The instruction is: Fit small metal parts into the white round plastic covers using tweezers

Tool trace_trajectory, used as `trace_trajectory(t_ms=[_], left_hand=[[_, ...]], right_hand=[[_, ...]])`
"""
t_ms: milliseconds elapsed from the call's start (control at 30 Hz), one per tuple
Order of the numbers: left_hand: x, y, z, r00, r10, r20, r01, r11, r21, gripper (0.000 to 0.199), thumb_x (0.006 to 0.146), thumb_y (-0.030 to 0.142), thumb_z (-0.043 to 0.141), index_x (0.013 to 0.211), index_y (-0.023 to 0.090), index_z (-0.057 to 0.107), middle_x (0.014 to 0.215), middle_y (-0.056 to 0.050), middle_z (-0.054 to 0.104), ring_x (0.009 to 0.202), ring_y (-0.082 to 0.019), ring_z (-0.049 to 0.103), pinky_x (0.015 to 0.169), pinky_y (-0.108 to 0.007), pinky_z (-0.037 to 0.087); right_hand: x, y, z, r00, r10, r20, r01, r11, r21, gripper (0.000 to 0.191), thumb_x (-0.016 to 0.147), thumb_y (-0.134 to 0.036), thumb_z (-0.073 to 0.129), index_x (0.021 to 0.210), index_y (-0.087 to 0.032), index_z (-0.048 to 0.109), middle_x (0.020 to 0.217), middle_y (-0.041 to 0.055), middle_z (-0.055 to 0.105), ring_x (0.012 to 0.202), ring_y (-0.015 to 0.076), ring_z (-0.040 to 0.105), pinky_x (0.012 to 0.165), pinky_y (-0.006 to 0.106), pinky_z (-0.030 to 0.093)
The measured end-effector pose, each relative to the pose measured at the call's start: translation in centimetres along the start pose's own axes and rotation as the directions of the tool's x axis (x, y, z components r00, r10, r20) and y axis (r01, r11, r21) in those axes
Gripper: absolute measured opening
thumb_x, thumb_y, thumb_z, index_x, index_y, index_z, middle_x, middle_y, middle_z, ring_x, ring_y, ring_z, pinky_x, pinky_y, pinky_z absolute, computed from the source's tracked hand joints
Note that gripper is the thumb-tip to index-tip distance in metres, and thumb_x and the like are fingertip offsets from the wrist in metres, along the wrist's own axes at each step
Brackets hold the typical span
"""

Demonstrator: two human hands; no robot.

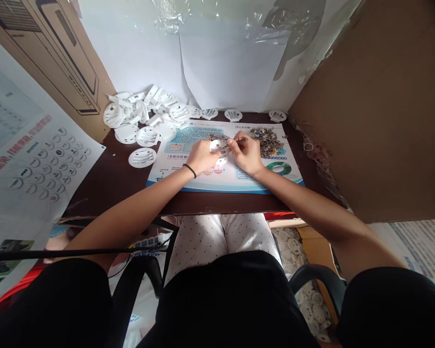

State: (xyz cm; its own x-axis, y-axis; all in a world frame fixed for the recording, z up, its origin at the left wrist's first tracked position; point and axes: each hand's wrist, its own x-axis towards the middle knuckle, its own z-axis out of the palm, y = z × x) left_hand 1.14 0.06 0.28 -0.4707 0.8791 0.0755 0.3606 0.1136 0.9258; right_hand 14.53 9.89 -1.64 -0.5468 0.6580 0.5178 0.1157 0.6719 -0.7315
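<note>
My left hand [202,156], with a black band round the wrist, is closed on the edge of a round white plastic piece [218,159] that has slots in it. My right hand [249,153] pinches a thin dark pen-like tool [242,140], whose tip meets the white piece; its exact kind is too small to make out. Just behind my right hand lies a heap of small metal parts [270,140], and a smaller group of them [217,137] sits behind the white piece. All this is over a printed paper sheet [177,181] on the dark table.
Many similar white pieces [141,108] are heaped at the back left, with single ones [142,157] around them and along the back edge [233,115]. Cardboard walls [391,111] and white paper [232,63] enclose the table [108,193]. More white pieces [311,304] lie below, right.
</note>
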Motion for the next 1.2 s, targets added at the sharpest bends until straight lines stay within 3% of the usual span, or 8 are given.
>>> trace_trajectory(t_ms=[333, 600, 800, 1033, 1200], left_hand=[[-0.14, 0.29, -0.06, 1.000, 0.013, -0.017, -0.010, 0.988, 0.152, 0.020, 0.077, 0.019, 0.064, 0.059, 0.022, 0.057, 0.042, 0.001, 0.050, 0.045, -0.015, 0.051, 0.049, -0.027, 0.046], [-0.07, -0.14, -0.04, 1.000, 0.014, -0.023, -0.011, 0.988, 0.157, 0.013, 0.080, 0.022, 0.064, 0.067, 0.021, 0.064, 0.044, 0.000, 0.051, 0.051, -0.018, 0.058, 0.059, -0.033, 0.056], [-0.40, -0.01, -0.13, 1.000, -0.004, 0.004, 0.004, 0.992, 0.126, 0.010, 0.083, 0.023, 0.059, 0.078, 0.017, 0.065, 0.050, 0.000, 0.053, 0.040, -0.014, 0.055, 0.039, -0.025, 0.043], [-0.32, -0.25, -0.22, 1.000, -0.005, 0.024, 0.000, 0.977, 0.213, 0.015, 0.084, 0.023, 0.056, 0.090, 0.015, 0.067, 0.051, 0.000, 0.056, 0.040, -0.014, 0.056, 0.040, -0.024, 0.043], [-0.07, -0.27, -0.27, 1.000, -0.027, -0.002, 0.027, 0.984, 0.177, 0.006, 0.083, 0.022, 0.059, 0.082, 0.018, 0.062, 0.052, 0.002, 0.052, 0.045, -0.014, 0.056, 0.042, -0.024, 0.041]], right_hand=[[-0.06, 0.12, 0.11, 0.999, -0.044, -0.018, 0.043, 0.999, -0.030, 0.048, 0.094, -0.068, 0.045, 0.069, -0.027, 0.044, 0.063, 0.0003, 0.060, 0.059, 0.0157, 0.050, 0.065, 0.033, 0.043], [-0.14, 0.15, 0.11, 0.999, -0.040, -0.009, 0.040, 0.999, -0.005, 0.047, 0.095, -0.066, 0.046, 0.069, -0.026, 0.045, 0.064, 0.0005, 0.059, 0.060, 0.0152, 0.050, 0.067, 0.033, 0.043], [-0.19, 0.35, 0.18, 0.995, -0.098, -0.013, 0.099, 0.995, 0.006, 0.048, 0.097, -0.065, 0.045, 0.070, -0.026, 0.047, 0.064, 0.0004, 0.061, 0.059, 0.0139, 0.051, 0.065, 0.032, 0.043], [-0.02, 0.81, 0.39, 0.983, -0.177, -0.039, 0.177, 0.984, 0.011, 0.052, 0.095, -0.070, 0.044, 0.069, -0.025, 0.046, 0.061, 0.0008, 0.060, 0.055, 0.0133, 0.050, 0.060, 0.031, 0.041], [0.10, 0.63, 0.39, 0.988, -0.147, -0.046, 0.148, 0.989, 0.026, 0.053, 0.095, -0.070, 0.045, 0.069, -0.024, 0.048, 0.061, 0.0018, 0.063, 0.055, 0.0140, 0.054, 0.060, 0.031, 0.042]])
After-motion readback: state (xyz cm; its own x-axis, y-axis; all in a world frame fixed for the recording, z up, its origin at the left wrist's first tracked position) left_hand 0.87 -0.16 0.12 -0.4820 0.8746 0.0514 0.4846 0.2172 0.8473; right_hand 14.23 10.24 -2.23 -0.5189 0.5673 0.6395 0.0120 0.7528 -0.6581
